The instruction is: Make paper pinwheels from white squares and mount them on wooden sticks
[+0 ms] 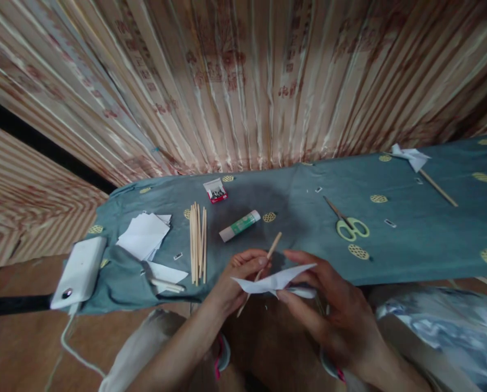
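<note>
Between my hands, near the table's front edge, is a folded white paper pinwheel [279,281]. My left hand [235,276] is closed around a thin wooden stick [274,245], which slants up to the right behind the paper. My right hand [333,305] pinches the paper's right part between thumb and fingers. Whether the paper is fixed to the stick cannot be made out. Beyond my hands lies a green and white glue stick [240,225]. Scissors with light green handles [347,226] rest open to the right.
Several wooden sticks [197,242] lie at left, beside white paper sheets [144,235]. A small red box [216,191] of metal pieces stands open behind. Another paper pinwheel [416,158] on a stick lies far right. A white device with a cable [80,272] sits at the left end.
</note>
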The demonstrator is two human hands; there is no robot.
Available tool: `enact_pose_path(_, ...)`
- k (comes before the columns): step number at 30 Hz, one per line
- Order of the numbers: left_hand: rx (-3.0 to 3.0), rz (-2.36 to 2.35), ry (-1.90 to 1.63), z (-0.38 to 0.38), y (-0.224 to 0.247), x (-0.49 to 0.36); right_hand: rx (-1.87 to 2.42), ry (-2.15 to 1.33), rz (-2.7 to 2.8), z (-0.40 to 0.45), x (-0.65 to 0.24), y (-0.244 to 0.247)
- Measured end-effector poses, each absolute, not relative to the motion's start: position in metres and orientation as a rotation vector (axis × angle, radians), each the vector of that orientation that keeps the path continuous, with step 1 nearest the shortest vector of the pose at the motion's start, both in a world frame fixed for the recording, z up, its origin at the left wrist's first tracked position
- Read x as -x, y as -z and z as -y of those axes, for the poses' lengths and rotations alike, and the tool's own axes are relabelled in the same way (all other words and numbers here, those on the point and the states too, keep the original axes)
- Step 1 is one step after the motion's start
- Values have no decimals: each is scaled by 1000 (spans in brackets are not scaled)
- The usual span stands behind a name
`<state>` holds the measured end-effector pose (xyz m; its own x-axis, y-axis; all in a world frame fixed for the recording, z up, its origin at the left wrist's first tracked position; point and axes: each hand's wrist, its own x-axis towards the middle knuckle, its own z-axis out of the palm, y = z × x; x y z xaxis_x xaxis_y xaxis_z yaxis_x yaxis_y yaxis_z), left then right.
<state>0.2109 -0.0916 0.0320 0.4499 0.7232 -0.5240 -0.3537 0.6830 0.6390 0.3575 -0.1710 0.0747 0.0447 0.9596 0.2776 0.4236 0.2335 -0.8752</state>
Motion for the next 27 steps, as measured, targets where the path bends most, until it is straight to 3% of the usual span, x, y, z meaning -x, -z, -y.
enact_pose_path(4,-460,-856,-671,99,-44,-219,1380,-260,1712,177,-364,-68)
enact_pose_path(9,-514,-827,-622,103,-49,-221,1426,-3,1770,187,-370,-63)
enact_pose_path(27,-772,-716,-594,107,-49,-217,1316,-93,1815,195,-392,-68)
